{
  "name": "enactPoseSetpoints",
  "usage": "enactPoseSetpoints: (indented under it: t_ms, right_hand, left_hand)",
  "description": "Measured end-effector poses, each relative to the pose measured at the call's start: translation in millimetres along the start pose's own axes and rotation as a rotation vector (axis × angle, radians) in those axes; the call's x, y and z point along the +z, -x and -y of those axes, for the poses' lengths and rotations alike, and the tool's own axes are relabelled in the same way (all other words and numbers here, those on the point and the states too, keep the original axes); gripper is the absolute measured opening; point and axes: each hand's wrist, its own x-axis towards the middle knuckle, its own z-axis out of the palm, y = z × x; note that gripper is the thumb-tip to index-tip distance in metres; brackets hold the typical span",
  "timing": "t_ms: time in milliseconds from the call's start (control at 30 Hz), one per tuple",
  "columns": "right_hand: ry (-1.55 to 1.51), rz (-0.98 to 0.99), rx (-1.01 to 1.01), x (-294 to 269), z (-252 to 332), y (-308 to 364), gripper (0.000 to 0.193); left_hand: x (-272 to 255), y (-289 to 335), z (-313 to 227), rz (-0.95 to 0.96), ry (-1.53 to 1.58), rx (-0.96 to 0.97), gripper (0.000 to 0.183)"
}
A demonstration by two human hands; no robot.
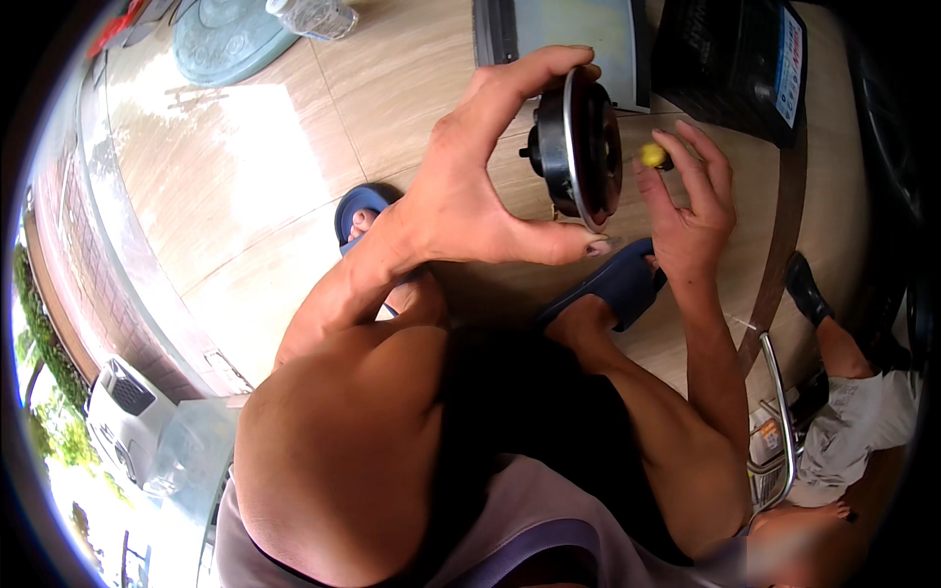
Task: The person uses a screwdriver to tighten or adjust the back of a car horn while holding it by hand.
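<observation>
My left hand point(456, 201) grips a round black disc-shaped part point(554, 147) with a silver metal rim, a little like a small horn or speaker. It is tilted nearly edge-on, with a short black stub on its left side. My thumb is at its lower edge and my fingers curl over the top. Just to the right, my right hand point(694, 216) pinches a small yellow and black piece point(653, 155) between thumb and fingertips, apart from the disc. What this piece is cannot be made out.
A black box point(720, 69) and a grey-framed panel point(578, 39) stand at the far side. Farther left are a pale green round lid point(230, 39) and a clear plastic bottle point(319, 18). Another person's leg point(845, 348) and a metal tube frame point(781, 412) are at right.
</observation>
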Motion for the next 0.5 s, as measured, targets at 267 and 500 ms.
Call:
enactPoseSetpoints:
  t_ms: [267, 500]
  right_hand:
    - [0.007, -0.089, -0.024, -3, -6, -4, 0.030]
    - [-0.006, -0.058, -0.060, -2, -8, -2, 0.030]
  left_hand:
    - [1, -2, 5, 0.070, 0.020, 0.028, 0.120]
    - [10, -1, 13, -0.012, 0.337, 0.060, 0.118]
